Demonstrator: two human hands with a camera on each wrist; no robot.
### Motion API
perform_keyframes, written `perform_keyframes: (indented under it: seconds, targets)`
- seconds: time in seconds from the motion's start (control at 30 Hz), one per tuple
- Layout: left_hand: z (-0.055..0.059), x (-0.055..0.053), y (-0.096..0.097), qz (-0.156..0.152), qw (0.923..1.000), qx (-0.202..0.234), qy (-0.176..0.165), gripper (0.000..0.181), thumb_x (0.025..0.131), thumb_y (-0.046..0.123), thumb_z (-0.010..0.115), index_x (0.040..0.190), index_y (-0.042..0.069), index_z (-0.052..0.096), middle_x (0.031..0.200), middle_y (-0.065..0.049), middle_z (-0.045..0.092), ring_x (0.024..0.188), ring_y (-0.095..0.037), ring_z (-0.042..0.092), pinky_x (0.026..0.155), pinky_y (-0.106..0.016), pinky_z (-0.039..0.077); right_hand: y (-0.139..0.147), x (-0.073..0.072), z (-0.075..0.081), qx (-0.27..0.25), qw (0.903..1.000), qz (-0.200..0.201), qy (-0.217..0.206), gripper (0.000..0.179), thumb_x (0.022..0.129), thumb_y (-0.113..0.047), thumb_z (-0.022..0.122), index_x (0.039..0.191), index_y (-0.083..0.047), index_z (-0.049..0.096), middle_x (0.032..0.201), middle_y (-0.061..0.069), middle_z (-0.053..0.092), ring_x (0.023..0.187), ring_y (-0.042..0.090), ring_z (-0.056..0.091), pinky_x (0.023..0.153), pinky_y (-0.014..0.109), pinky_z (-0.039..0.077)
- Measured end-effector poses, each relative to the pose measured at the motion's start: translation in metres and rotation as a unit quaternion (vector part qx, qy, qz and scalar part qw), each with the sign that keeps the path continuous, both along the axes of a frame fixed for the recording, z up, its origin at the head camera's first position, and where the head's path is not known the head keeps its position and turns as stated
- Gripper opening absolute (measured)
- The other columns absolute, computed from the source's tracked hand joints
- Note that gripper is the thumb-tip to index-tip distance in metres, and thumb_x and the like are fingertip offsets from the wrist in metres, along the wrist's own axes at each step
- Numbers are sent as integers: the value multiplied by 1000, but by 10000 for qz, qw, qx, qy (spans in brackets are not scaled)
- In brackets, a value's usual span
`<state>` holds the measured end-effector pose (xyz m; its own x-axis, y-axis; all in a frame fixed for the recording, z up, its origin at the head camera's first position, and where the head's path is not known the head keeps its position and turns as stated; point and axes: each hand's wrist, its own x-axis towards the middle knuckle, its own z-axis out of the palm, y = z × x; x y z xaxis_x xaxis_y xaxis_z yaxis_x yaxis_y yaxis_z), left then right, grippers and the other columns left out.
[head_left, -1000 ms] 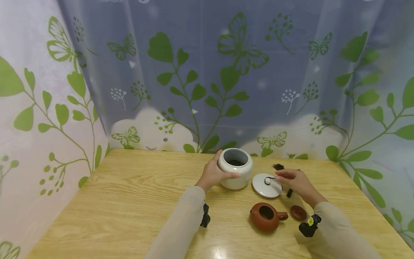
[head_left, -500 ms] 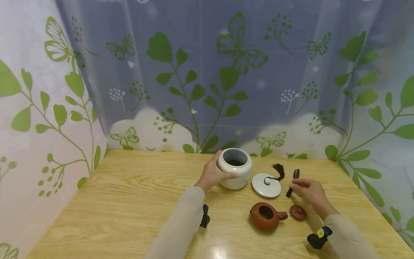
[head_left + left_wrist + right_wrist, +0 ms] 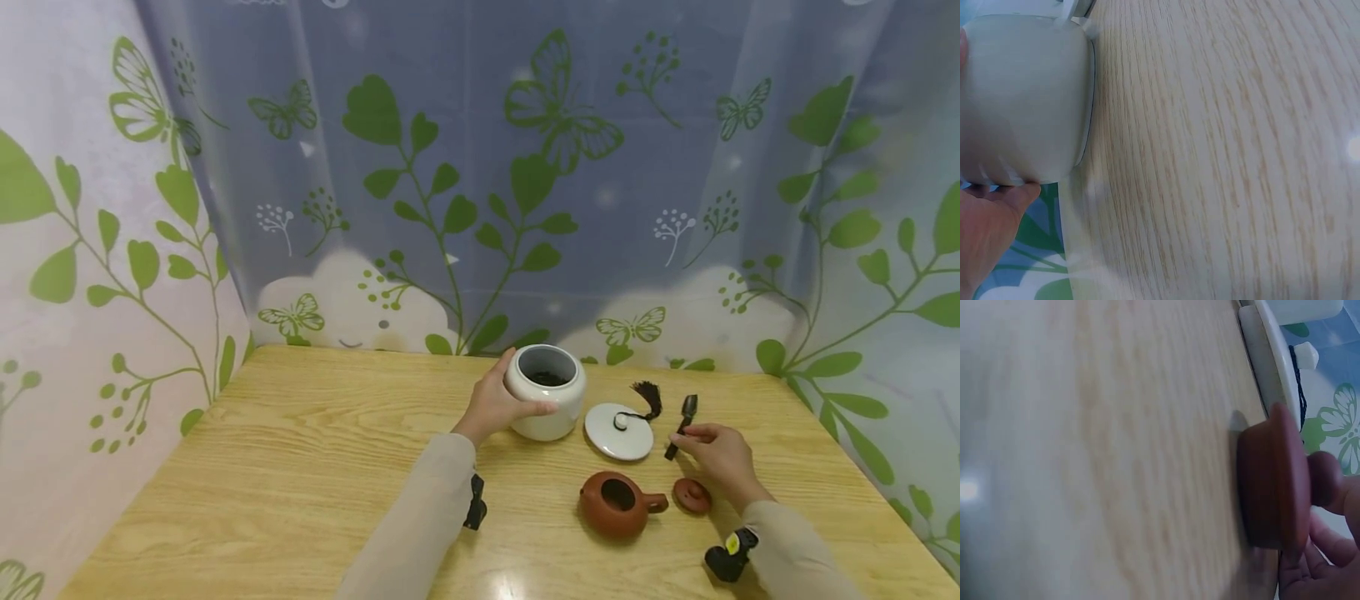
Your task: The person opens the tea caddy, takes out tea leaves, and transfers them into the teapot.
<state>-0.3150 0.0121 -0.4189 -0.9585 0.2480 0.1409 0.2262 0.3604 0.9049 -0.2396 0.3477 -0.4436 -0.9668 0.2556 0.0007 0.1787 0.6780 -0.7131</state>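
Observation:
My left hand (image 3: 495,404) grips a white ceramic jar (image 3: 558,417), thumb across its front and fingers round the far side. Dark contents show inside the open mouth. In the left wrist view the jar (image 3: 1022,94) stands on the table with fingertips (image 3: 1022,197) against its wall. My right hand (image 3: 723,458) pinches the handle of a dark tea scoop (image 3: 689,407) between thumb and fingers; the scoop's head points away. The right wrist view has the teapot's clay lid (image 3: 1266,487) in front, partly covering my fingers (image 3: 1329,544); the scoop is hidden there.
The jar's white lid (image 3: 633,442), with a dark tassel (image 3: 647,400), lies right of the jar. A lidless reddish clay teapot (image 3: 615,521) sits nearer me, its small lid (image 3: 692,496) beside the handle. A patterned curtain (image 3: 480,208) hangs behind the wooden table (image 3: 300,467).
My right hand has moved from the white lid's tassel rightward and nearer me, onto the tea scoop. The tassel now lies behind the lid. My left hand stays on the jar.

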Motion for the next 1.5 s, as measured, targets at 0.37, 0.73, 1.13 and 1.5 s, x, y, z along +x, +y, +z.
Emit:
perform_keyframes:
  seconds: [0.37, 0.73, 1.13, 1.5]
  targets:
    - [0, 0, 0, 34, 10000, -8, -7, 118, 62, 39, 91, 154, 16, 22, 151, -6, 38, 136, -29, 38, 109, -48, 33, -1, -6, 4, 123, 9992, -209, -304, 47, 88, -31, 68, 112, 9, 62, 109, 27, 61, 97, 36, 55, 72, 35, 45]
    - [2, 2, -1, 48, 10000, -57, 24, 116, 63, 39, 90, 154, 16, 22, 150, -7, 38, 136, -29, 38, 110, -47, 33, -1, -7, 8, 428, 9987, -69, -273, 38, 87, -25, 69, 102, 9, 67, 98, 25, 65, 86, 32, 58, 62, 31, 44]
    - [3, 3, -1, 44, 10000, -60, 50, 117, 63, 39, 90, 154, 16, 21, 151, -7, 38, 135, -28, 39, 110, -46, 33, 1, -6, 9, 763, 9970, 125, 84, 30, 89, -16, 58, 95, 11, 69, 99, 28, 66, 91, 40, 59, 73, 43, 47]
    - [3, 2, 0, 8, 10000, -34, 8, 116, 62, 39, 90, 154, 18, 22, 151, -6, 38, 136, -28, 38, 110, -46, 32, 10, -4, 8, 212, 9995, 204, 110, 48, 102, -29, 42, 119, 13, 59, 114, 29, 61, 93, 27, 57, 69, 29, 46]
